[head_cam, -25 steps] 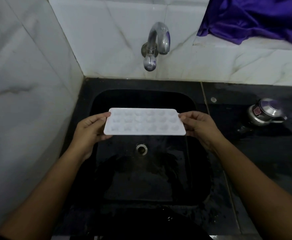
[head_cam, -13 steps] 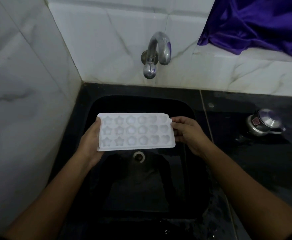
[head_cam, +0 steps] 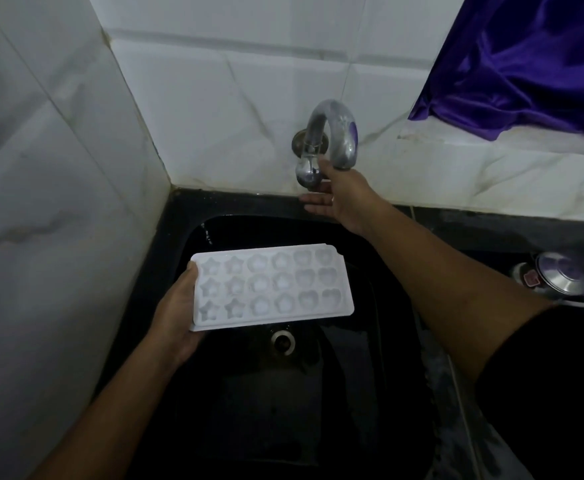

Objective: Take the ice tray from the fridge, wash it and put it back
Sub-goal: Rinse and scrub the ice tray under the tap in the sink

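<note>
Ice tray [head_cam: 273, 287] crosswise, cavities up

The ice tray [head_cam: 273, 287] is white (star-patterned cells), the sink [head_cam: 266, 417] black, the cloth [head_cam: 525, 64] purple.

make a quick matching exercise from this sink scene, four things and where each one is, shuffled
Things:
1 ice tray
2 tap
3 purple cloth
4 steel pot

Places:
a on the black counter, right of the sink
b held by the left hand over the sink
c with the right hand at it
d draped over the ledge, upper right

Pairs: 1-b, 2-c, 3-d, 4-a
</note>
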Action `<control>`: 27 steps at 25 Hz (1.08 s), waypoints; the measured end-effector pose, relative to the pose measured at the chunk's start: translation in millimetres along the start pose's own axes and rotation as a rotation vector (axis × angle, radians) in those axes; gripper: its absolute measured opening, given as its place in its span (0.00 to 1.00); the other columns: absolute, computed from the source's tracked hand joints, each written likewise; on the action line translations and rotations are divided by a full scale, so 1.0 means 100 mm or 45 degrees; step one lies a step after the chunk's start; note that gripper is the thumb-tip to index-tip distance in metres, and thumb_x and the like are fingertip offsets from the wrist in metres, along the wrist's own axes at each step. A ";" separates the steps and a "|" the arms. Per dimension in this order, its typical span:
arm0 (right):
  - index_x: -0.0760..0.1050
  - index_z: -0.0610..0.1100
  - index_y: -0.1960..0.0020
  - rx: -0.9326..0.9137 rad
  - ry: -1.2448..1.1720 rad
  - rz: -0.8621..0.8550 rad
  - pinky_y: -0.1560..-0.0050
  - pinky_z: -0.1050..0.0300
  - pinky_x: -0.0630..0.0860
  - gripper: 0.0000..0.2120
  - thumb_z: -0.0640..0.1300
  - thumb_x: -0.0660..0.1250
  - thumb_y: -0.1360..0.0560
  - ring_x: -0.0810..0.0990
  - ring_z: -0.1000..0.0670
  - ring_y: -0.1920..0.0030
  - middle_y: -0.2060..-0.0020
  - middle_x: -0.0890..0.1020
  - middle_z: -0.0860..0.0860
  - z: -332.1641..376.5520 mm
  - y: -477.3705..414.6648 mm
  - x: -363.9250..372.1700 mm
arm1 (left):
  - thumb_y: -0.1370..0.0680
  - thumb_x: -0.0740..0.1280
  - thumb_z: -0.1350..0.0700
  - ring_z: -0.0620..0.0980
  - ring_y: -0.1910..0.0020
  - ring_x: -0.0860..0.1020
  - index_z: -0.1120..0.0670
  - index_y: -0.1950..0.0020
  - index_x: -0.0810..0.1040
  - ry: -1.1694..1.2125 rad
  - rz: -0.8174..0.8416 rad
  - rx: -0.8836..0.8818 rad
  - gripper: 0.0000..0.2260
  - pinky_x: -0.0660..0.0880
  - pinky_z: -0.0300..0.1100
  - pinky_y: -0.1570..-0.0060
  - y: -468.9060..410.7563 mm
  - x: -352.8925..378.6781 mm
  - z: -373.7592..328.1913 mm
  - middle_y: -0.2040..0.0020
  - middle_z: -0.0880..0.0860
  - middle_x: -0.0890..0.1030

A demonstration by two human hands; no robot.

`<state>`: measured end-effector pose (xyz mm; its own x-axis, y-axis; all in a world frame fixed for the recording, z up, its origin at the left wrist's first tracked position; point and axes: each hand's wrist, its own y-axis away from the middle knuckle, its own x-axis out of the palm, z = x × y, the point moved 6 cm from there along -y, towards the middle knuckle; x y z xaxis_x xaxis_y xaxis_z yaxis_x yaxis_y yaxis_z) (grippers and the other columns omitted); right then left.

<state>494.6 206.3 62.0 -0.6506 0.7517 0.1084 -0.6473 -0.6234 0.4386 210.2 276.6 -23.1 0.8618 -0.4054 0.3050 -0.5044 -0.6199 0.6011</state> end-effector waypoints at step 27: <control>0.84 0.40 0.48 0.060 0.264 -0.140 0.57 0.54 0.83 0.11 0.43 0.64 0.15 0.86 0.47 0.56 0.55 0.88 0.44 -1.17 0.88 -0.50 | 0.13 0.58 0.42 0.54 0.49 0.88 0.55 0.34 0.81 -0.001 -0.038 -0.021 0.21 0.85 0.46 0.62 -0.14 -0.10 0.03 0.42 0.57 0.88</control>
<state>423.6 88.2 -9.2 -0.6480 0.7512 -0.1257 -0.7027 -0.5260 0.4791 208.3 287.4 -37.3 0.8764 -0.3876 0.2859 -0.4774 -0.6205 0.6222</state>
